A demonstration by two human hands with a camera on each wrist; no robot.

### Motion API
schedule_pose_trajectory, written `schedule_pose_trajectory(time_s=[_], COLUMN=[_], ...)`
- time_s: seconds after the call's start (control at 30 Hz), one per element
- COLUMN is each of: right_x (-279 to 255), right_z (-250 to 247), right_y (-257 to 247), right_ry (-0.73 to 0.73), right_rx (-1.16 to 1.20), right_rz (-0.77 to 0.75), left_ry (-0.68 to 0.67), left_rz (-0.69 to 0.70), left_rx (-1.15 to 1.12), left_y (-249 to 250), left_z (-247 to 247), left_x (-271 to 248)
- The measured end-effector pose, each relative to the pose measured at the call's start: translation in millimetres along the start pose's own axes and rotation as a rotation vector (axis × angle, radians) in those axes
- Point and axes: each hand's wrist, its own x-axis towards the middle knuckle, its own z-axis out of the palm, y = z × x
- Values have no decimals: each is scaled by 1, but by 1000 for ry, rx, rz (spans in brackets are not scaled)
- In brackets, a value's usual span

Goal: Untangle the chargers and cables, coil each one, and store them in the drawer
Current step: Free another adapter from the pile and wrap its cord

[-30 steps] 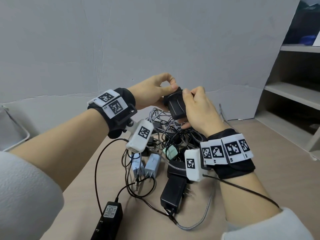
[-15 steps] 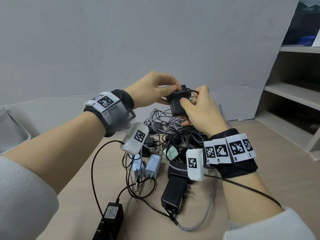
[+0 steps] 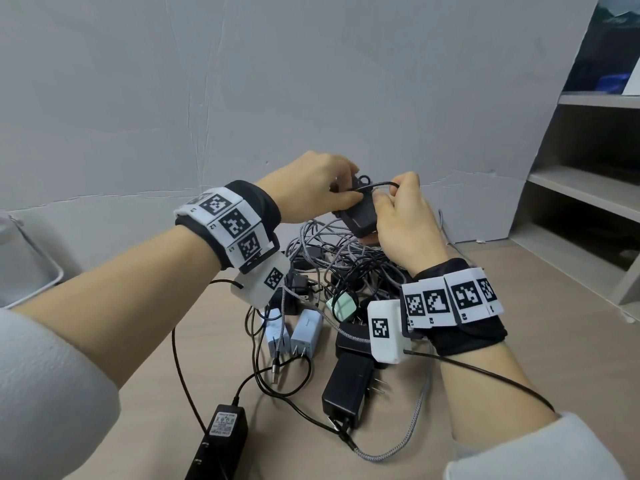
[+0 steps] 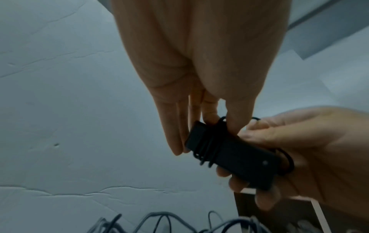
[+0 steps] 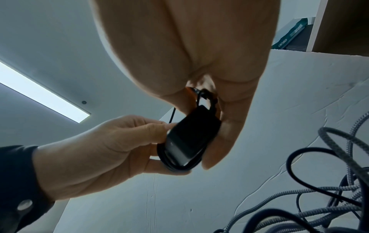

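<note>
Both hands hold a black charger [image 3: 360, 216] above the tangled pile of cables [image 3: 332, 258]. Its thin black cable [image 3: 379, 185] is wound around it in several turns [image 4: 207, 148]. My left hand [image 3: 322, 188] pinches the charger's far end between thumb and fingers [image 4: 211, 115]. My right hand [image 3: 398, 216] grips the near end of the charger [image 5: 187, 137] and pinches the cable at the top. On the table lie two pale blue plugs [image 3: 294, 336], a mint green plug [image 3: 343, 306] and a black adapter [image 3: 348, 386].
Another black adapter [image 3: 221, 434] lies at the table's front edge. A braided grey cable [image 3: 412, 431] trails to the front right. A grey bin [image 3: 27, 265] stands at the far left, shelves [image 3: 588, 188] at the right, a grey wall behind.
Both hands lifted the black charger slightly and turned it flatter. The cable now runs over its top between the two hands, as another turn.
</note>
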Motion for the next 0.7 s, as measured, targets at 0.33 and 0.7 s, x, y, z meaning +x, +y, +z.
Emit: schedule_pose_trajectory(time_s=[0.33, 0.7], right_x=[-1, 1], right_z=[2, -5], right_y=[-3, -2], right_ry=[-13, 10], right_rx=[66, 126], right_rz=[103, 189], left_ry=[-15, 18], left_rz=[-127, -228], left_rx=[-530, -577], left_y=[-15, -6], left_z=[19, 28], left_x=[1, 4])
